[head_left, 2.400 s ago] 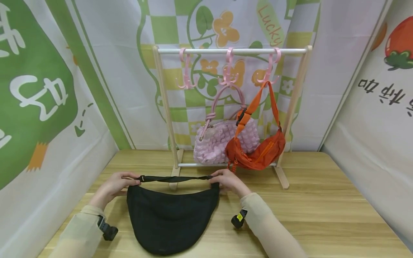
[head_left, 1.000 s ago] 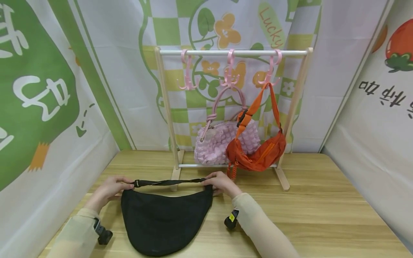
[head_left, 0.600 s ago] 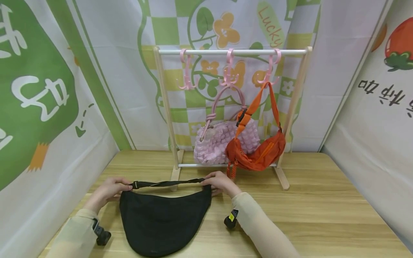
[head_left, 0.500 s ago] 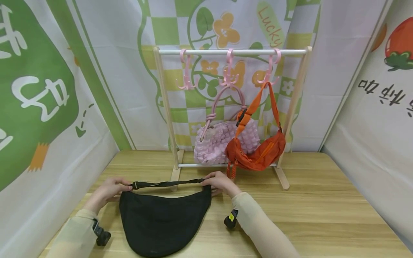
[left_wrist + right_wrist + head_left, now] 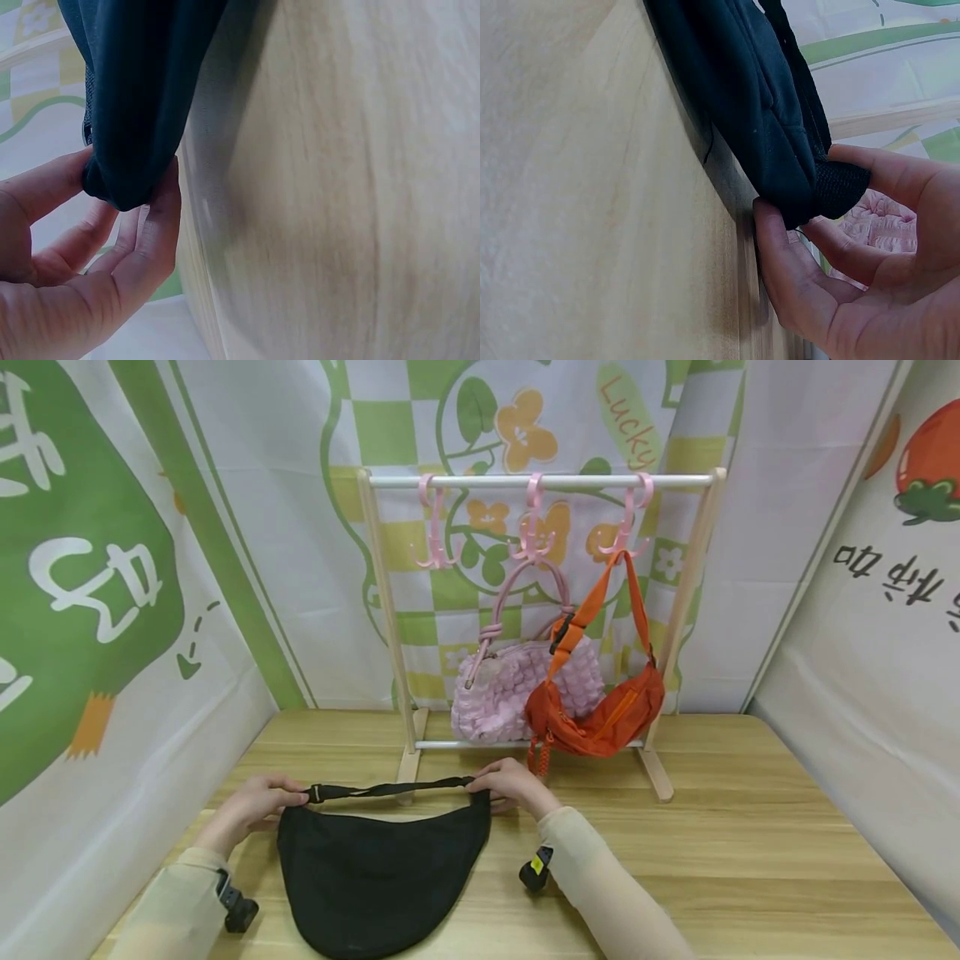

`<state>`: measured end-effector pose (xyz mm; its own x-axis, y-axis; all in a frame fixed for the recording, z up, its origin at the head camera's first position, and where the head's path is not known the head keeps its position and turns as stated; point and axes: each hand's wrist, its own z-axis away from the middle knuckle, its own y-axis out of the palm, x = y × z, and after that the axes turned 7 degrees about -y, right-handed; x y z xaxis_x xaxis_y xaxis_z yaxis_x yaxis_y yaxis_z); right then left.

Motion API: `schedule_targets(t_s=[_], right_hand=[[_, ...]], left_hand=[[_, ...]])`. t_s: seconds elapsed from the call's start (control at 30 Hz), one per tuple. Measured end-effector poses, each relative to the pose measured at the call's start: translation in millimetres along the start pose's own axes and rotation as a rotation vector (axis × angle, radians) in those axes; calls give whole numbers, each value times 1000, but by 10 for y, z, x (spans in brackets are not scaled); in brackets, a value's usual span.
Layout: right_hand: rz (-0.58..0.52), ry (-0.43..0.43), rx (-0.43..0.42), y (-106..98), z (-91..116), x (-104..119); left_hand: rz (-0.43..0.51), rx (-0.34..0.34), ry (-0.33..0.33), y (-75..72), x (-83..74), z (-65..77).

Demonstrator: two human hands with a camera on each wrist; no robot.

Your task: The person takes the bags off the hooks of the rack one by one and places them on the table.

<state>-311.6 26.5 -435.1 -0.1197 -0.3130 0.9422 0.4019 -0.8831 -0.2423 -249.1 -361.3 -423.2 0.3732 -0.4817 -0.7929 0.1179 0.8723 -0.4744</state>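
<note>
A black half-moon shoulder bag [image 5: 382, 881] lies near the front of the table, its rounded side toward me. Its black webbing strap [image 5: 390, 789] runs across the top between both hands. My left hand [image 5: 255, 806] pinches the bag's left upper corner beside the strap's buckle. In the left wrist view, thumb and fingers close round the dark fabric corner [image 5: 127, 176]. At the opposite corner my right hand [image 5: 517, 787] pinches the strap's end. The right wrist view shows a folded webbing tab [image 5: 841, 187] between thumb and fingers, with fingertips under the bag's edge.
Behind the bag stands a wooden rack [image 5: 386, 610] with a white top bar [image 5: 480, 482]. Three pink hooks hang from it; the left hook [image 5: 435, 531] bears nothing. A pink puffy handbag [image 5: 495, 693] hangs from the middle one, an orange waist bag [image 5: 600, 718] from the right one.
Over the earlier frames both hands and the black bag shift slightly left and toward me. In the last half second they stay almost still, with both grips kept.
</note>
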Motion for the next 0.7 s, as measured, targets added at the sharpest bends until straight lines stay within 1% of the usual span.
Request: schedule_targets(t_s=[0.33,0.57,0.7], right_hand=[[9,5,-23,-3,13,-10],[7,-3,-32,-2,23,-9],[14,-3,-38,1,21,-6]], left_hand=[[41,31,0,17,32,1],[51,25,-16,24,57,-12],[53,33,-9,29,75,-18]])
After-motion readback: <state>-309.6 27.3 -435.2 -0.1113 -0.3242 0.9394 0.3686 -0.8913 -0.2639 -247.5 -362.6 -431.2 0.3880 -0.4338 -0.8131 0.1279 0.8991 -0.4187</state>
